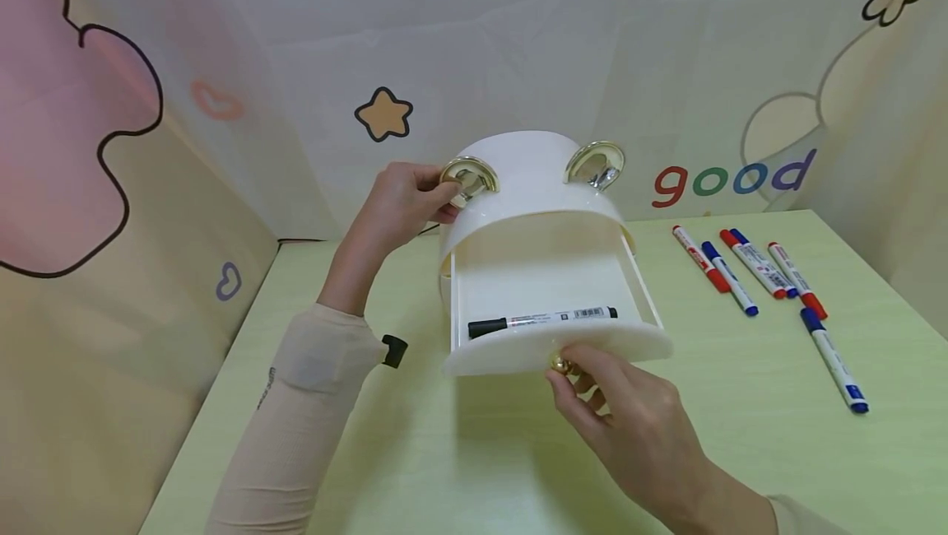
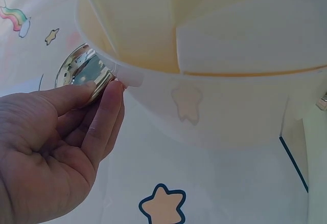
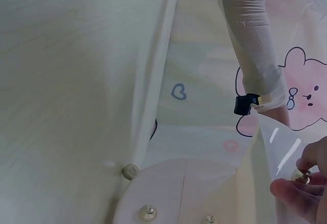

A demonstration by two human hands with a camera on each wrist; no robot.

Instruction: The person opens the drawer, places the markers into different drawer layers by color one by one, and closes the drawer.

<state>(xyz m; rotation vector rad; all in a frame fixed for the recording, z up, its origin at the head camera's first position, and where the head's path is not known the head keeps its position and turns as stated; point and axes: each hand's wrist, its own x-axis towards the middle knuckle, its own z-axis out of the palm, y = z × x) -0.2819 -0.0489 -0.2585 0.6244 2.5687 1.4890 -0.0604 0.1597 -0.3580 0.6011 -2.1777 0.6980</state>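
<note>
A white storage box (image 1: 518,156) with two gold ears stands on the table, its drawer (image 1: 548,272) pulled out toward me. My left hand (image 1: 403,202) grips the gold ear (image 1: 474,173) on the box's left side, thumb on its face, as the left wrist view also shows. With thumb and fingertips my right hand (image 1: 629,420) pinches the gold knob (image 1: 560,362) on the drawer front. Inside the drawer, along its front, lies a black-capped marker (image 1: 544,319). The right wrist view catches the knob (image 3: 301,176) between my thumb and fingers.
On the right of the green table (image 1: 741,453) lie several red and blue markers, among them a blue one (image 1: 833,360) nearest me and a red one (image 1: 699,259) closest to the box. A printed cloth (image 1: 311,107) hangs behind and along the sides.
</note>
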